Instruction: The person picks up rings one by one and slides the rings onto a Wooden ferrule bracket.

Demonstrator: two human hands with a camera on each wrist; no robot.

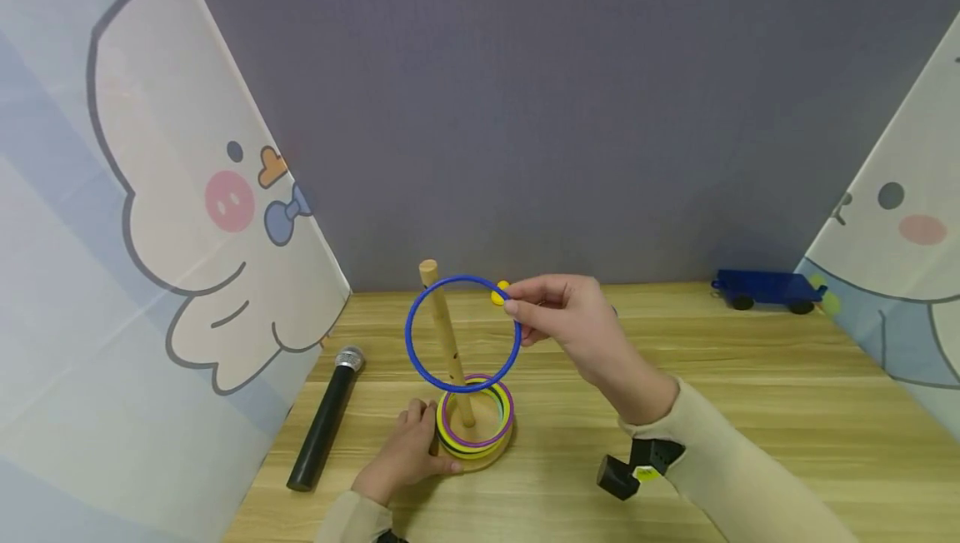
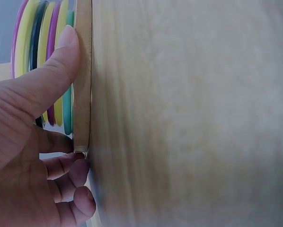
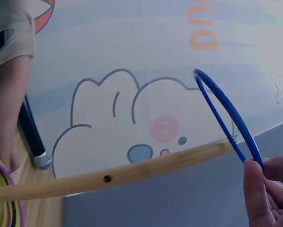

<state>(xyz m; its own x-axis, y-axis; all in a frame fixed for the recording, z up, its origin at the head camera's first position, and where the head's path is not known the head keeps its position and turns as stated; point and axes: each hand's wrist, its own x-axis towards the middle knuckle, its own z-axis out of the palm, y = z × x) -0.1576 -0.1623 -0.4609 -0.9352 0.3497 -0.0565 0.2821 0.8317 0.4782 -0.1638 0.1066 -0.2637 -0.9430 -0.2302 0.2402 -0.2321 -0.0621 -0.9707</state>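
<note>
A wooden peg [image 1: 446, 335] stands tilted on a round wooden base [image 1: 480, 461] that carries several stacked coloured rings [image 1: 476, 420]. My right hand [image 1: 558, 314] pinches a blue ring [image 1: 462, 333] at its right edge, and the ring is around the peg's upper part. In the right wrist view the blue ring [image 3: 226, 113] passes the end of the peg [image 3: 132, 172]. My left hand [image 1: 408, 451] grips the base's left rim. In the left wrist view its thumb [image 2: 51, 71] presses on the base edge [image 2: 82, 75] beside the rings [image 2: 42, 33].
A black microphone [image 1: 325, 418] lies left of the base on the wooden table [image 1: 750, 410]. A blue toy truck [image 1: 765, 288] stands at the back right. A small yellow thing [image 1: 498, 293] shows behind the blue ring. Printed panels wall in both sides.
</note>
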